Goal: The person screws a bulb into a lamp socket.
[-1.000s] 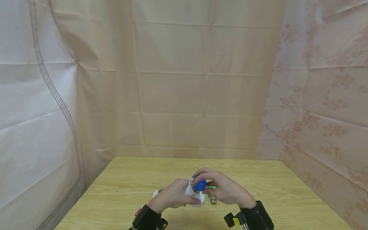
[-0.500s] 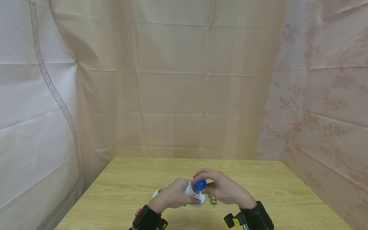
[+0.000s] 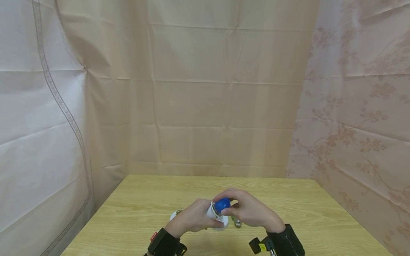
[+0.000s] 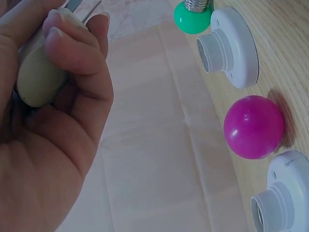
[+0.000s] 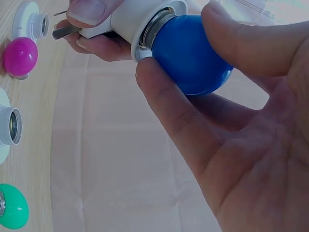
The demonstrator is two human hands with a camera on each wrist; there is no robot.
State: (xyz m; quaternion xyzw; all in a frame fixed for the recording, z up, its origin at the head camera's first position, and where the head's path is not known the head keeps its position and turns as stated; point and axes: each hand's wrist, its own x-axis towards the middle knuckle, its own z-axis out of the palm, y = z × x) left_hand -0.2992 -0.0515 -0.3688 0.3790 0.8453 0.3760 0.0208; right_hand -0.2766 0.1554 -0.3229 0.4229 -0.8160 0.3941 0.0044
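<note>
My left hand grips a white plug-in lamp socket above the table. Flat metal prongs stick out past its fingers. A blue light bulb sits with its threaded metal base partly inside the socket's mouth, some thread still showing. The right hand pinches the bulb between thumb and fingers, one fingertip close to the socket's rim. In the left wrist view only the rounded white side of the socket shows within the curled fingers; the bulb is hidden there.
On the wooden table lie a magenta bulb and a green bulb. Two white round-based lamp holders stand there: one lamp holder near the green bulb, another lamp holder beyond the magenta one. Cloth curtains surround the table.
My right fingers have shifted around the blue bulb, the index finger moving toward the socket and the thumb to the bulb's near side. The left hand and socket have stayed in place.
</note>
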